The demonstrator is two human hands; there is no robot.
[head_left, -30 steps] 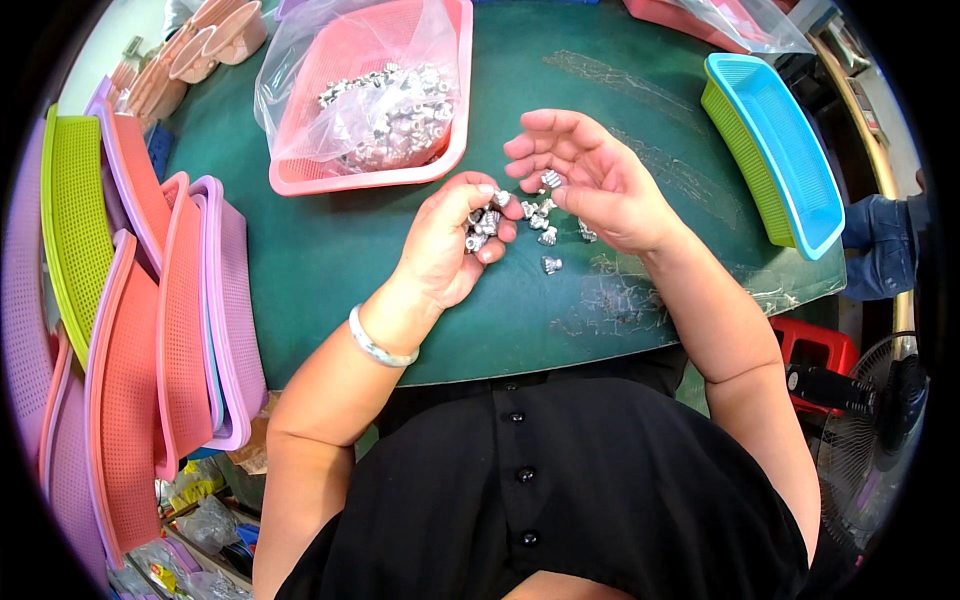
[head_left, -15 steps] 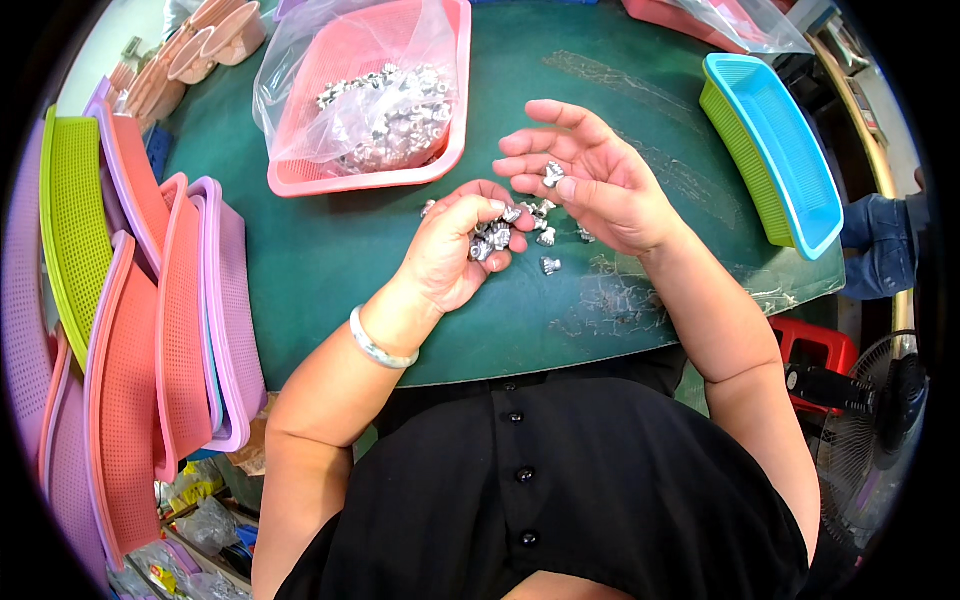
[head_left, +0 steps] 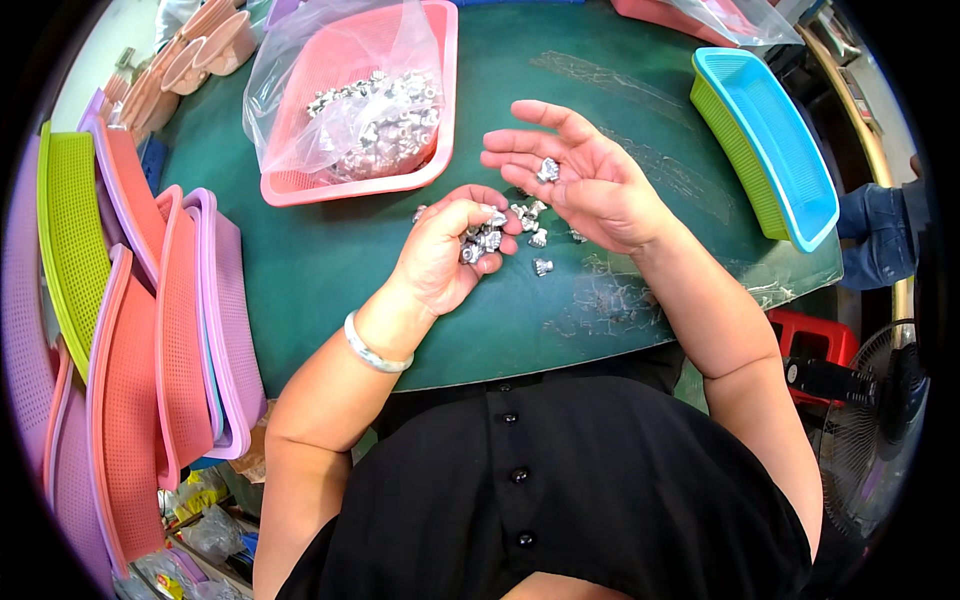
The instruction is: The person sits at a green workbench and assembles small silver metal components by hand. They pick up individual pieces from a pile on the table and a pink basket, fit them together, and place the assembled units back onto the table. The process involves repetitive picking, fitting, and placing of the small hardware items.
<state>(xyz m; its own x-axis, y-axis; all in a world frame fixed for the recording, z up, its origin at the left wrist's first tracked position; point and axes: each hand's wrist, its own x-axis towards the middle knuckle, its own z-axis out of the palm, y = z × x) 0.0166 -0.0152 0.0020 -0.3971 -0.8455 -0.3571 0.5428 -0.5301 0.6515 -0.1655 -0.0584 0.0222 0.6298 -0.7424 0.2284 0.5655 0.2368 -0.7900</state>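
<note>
A small silvery metal piece (head_left: 548,170), shiny and ridged, sits at the middle of the frame, against the inner side of the right hand (head_left: 605,195), by the thumb; the fingers of that hand are spread and only loosely bent, with just this one piece visible in them. Just to the left and lower, the left hand (head_left: 435,255) is half closed, its fingers curled round a clump of similar pieces (head_left: 483,243), which catch bright highlights beside dark grey recesses; their exact number cannot be told. Below and between the hands, loose pieces (head_left: 538,238) lie scattered on the worn green table (head_left: 340,280), one of them set apart nearer the person. At upper centre-left, a pink basket (head_left: 449,100) holds a clear plastic bag (head_left: 280,115) and a heap of like metal pieces (head_left: 390,125), partly veiled by the film. A blue basket (head_left: 775,130) nests in a lime-green one at upper right. Coral, purple and green baskets (head_left: 130,400) crowd the left edge, and a black fan (head_left: 865,430) stands at lower right near a red stool (head_left: 815,335).
</note>
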